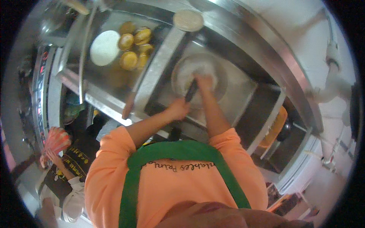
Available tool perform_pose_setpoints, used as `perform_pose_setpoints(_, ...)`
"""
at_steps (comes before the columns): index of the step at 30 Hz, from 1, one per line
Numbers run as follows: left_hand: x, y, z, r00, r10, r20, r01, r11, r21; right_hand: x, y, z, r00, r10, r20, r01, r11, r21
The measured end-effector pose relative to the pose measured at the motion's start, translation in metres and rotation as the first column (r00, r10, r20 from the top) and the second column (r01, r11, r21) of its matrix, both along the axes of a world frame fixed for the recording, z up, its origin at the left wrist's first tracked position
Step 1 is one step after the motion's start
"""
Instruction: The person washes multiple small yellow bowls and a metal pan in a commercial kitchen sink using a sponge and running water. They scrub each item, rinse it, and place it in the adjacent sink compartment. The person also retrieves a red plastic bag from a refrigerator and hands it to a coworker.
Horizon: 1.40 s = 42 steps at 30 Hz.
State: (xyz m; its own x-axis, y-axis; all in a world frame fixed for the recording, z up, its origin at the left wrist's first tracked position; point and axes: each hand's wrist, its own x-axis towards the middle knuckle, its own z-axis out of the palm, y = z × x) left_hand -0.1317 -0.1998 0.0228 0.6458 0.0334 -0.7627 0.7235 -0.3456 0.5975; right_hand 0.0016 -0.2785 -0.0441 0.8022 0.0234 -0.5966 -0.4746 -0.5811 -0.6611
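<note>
My left hand (pixel 179 109) grips the near end of a dark, elongated object (pixel 191 90). My right hand (pixel 204 82) is at its far end, over a round basin (pixel 223 85) with whitish contents; blur hides whether the fingers grip the dark object or only touch it, and what else they may hold. This basin stands in a stainless steel sink compartment (pixel 239 98). In the compartment to the left, several round yellow pieces (pixel 129 60) lie beside a white round plate or lid (pixel 105 48).
A beige disc (pixel 188 20) rests at the back of the metal divider (pixel 159 67). Along its front end lies a brown stick-like piece (pixel 129 105). Rightward, a compartment holds an orange container (pixel 275 125). Another person's hand (pixel 52 156) is near a red-and-white striped bag (pixel 58 139) on the left.
</note>
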Motion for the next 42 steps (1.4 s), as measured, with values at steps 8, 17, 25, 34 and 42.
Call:
perform_pose_setpoints(8,-0.078,0.087,0.049,0.904,-0.037,0.425,-0.012,0.994,0.113,0.011,-0.025,-0.003,0.893,-0.390,-0.226,0.450,0.798,0.400)
perform_pose_setpoints(17,-0.079,0.220,0.066,0.929,0.005,0.370,-0.185,0.873,0.451,-0.053,-0.093,-0.014,0.937,-0.155,-0.312,0.267,0.895,0.359)
perform_pose_setpoints(25,0.035,0.254,0.051,0.829,-0.557,-0.042,0.498,0.703,0.508,-0.065,-0.063,0.012,0.953,-0.013,-0.302,0.116,0.938,0.327)
perform_pose_setpoints(34,0.114,0.210,-0.006,0.567,-0.808,-0.163,0.587,0.257,0.768,-0.082,-0.087,0.010,0.944,-0.022,-0.330,0.167,0.893,0.418)
perform_pose_setpoints(42,0.126,0.239,-0.005,0.026,-0.997,-0.079,0.303,-0.067,0.950,-0.080,-0.144,-0.098,0.869,0.423,0.259,-0.494,0.782,0.380)
